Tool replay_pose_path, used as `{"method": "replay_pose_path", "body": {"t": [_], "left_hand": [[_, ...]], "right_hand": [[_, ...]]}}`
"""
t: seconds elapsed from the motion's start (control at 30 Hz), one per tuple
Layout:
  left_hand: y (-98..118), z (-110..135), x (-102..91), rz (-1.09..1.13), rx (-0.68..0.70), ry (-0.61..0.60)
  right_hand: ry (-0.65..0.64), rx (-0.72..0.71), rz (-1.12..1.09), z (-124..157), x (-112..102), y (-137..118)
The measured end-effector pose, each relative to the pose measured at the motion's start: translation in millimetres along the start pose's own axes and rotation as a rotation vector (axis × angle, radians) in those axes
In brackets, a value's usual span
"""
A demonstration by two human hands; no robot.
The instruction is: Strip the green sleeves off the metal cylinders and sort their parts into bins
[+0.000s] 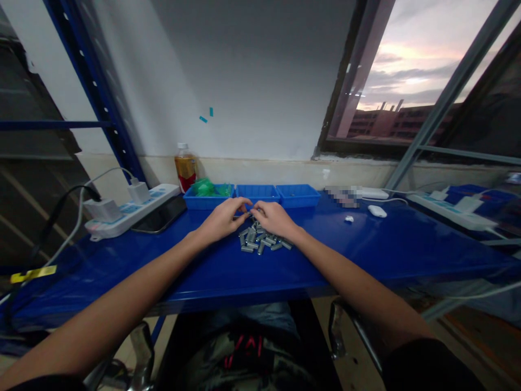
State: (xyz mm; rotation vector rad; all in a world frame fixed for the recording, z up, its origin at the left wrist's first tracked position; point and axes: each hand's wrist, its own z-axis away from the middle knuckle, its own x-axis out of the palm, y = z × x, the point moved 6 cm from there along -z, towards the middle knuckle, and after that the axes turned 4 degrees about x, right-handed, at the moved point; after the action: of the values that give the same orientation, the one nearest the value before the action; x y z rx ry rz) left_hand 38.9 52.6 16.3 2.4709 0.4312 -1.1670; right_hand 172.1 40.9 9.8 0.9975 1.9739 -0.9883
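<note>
A pile of several small grey metal cylinders (261,240) lies on the blue table (334,255) in front of me. My left hand (223,218) and my right hand (273,217) meet just above the far side of the pile, fingertips pinched together. What they pinch is too small to name. Behind the hands stand three blue trays: the left tray (203,203) with green bags (205,188) in it, the middle tray (257,191) and the right tray (298,195).
A white power strip (130,213) with plugged chargers and a dark phone (161,216) lie at the left. A drink bottle (185,167) stands against the wall. A white mouse (376,210), another power strip (451,212) and a window are at the right.
</note>
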Motion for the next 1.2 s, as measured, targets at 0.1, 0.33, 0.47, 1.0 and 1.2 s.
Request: {"method": "replay_pose_path", "body": {"t": [0.1,0.33,0.47,1.0,1.2], "left_hand": [[7,1,-2.1,-0.091,0.042,0.029],[23,2,-1.6,-0.206,0.140,0.004],[20,0,-3.4,-0.169,0.070,0.038],[-8,-3,6.8,0.523,-0.357,-0.071],[-6,-4,0.1,0.569,-0.358,0.036]], "right_hand": [[-0.010,0.024,-0.111,2,5,-5],[-0.009,0.013,-0.238,4,1,-6],[-0.029,0.006,-0.307,3,0,-6],[0.099,-0.126,-0.217,7,-12,-15],[0.081,0.039,-0.502,3,-10,-6]]}}
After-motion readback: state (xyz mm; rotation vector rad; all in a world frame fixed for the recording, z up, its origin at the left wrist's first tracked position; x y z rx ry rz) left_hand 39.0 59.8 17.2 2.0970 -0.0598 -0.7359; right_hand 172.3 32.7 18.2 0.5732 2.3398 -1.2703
